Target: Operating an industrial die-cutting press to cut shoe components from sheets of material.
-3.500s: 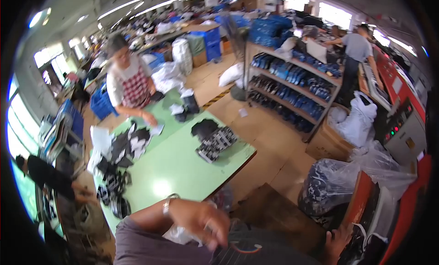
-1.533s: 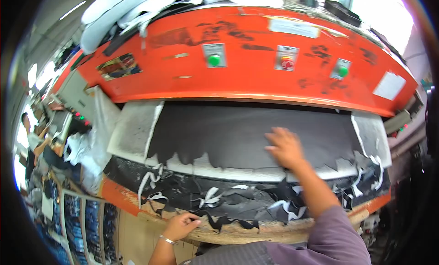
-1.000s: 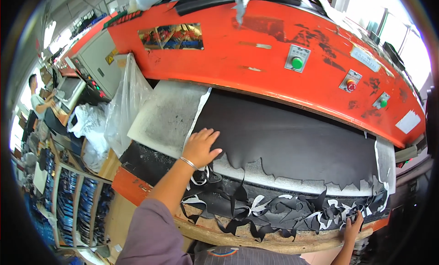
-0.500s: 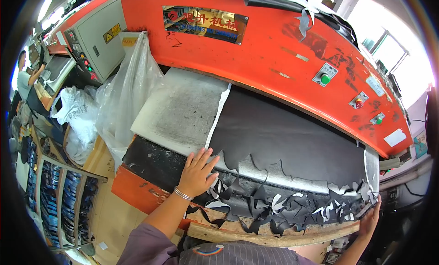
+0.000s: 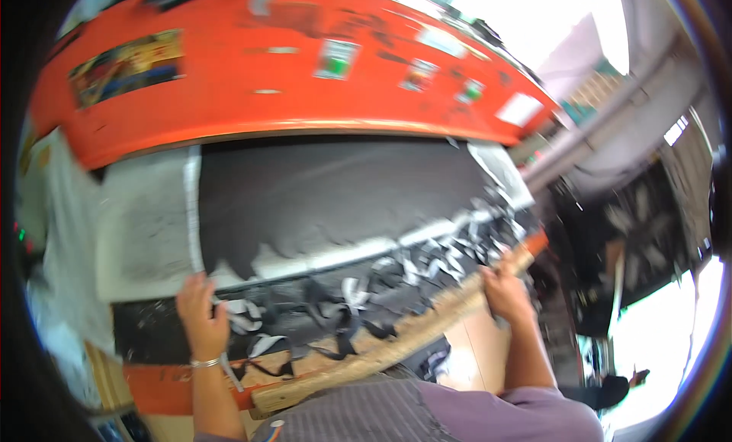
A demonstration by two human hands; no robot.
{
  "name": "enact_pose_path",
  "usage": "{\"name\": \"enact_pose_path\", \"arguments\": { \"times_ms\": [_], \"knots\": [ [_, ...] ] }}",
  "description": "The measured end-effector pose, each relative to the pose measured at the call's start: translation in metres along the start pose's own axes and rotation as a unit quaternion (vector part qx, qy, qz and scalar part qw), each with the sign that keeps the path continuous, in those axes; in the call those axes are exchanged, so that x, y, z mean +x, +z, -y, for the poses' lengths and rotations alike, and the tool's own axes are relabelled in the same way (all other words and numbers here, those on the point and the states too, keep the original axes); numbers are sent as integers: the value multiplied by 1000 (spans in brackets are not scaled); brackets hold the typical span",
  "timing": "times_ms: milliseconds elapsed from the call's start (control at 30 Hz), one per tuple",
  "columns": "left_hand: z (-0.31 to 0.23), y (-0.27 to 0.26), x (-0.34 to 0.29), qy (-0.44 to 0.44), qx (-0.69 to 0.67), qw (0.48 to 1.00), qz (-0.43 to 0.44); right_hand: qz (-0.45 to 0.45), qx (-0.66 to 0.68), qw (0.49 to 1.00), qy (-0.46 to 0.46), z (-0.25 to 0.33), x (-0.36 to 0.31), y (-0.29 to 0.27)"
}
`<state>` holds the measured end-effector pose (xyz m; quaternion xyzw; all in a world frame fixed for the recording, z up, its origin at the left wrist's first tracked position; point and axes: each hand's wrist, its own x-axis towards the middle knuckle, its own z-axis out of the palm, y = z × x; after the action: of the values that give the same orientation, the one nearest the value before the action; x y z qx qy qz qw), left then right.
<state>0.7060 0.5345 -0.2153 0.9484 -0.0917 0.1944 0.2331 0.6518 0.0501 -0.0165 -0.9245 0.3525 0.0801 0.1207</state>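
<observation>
A dark sheet of material [image 5: 335,186] with a ragged front edge and a pale left border lies on the white pad [image 5: 145,221] of an orange press. My left hand [image 5: 200,316], blurred, is at the pad's front edge beside the sheet's left border, fingers extended and thumb apart. Many torn dark and white scraps [image 5: 354,293] trail along the black ledge in front of the sheet. On the right, my right hand [image 5: 507,293] is by the wooden rail [image 5: 366,362], its fingers curled. Something dark shows under its palm; I cannot make out what.
The orange press beam [image 5: 252,106] with push buttons spans the far side. Clear plastic sheeting [image 5: 72,236] hangs at the left. Dark material [image 5: 640,221] hangs at the right, near grey pipes [image 5: 587,144].
My view has swung right, so the press appears farther left. My right hand has shifted from the sheet's right corner to the wooden rail. The left hand remains near the sheet's left border.
</observation>
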Motion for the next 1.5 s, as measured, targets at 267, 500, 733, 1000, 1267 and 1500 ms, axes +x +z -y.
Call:
{"name": "enact_pose_path", "arguments": {
  "times_ms": [267,500,733,1000,1267,1500],
  "knots": [
    [-32,-12,75,3,-46,999,3,195,106,942,-251,12,14,55],
    [-115,60,178,48,15,989,141,70,-38,734,-675,22,68,88],
    [-167,47,90,232,-250,838,426,33,-134,817,-560,26,50,131],
    [-19,10,59,46,14,999,13,54,-155,845,-508,20,29,106],
    [-16,18,46,-49,-19,996,-78,170,76,877,-442,239,-7,127],
    [-13,16,42,-66,-109,991,-35,108,52,891,-438,332,0,181]
  ]
}}
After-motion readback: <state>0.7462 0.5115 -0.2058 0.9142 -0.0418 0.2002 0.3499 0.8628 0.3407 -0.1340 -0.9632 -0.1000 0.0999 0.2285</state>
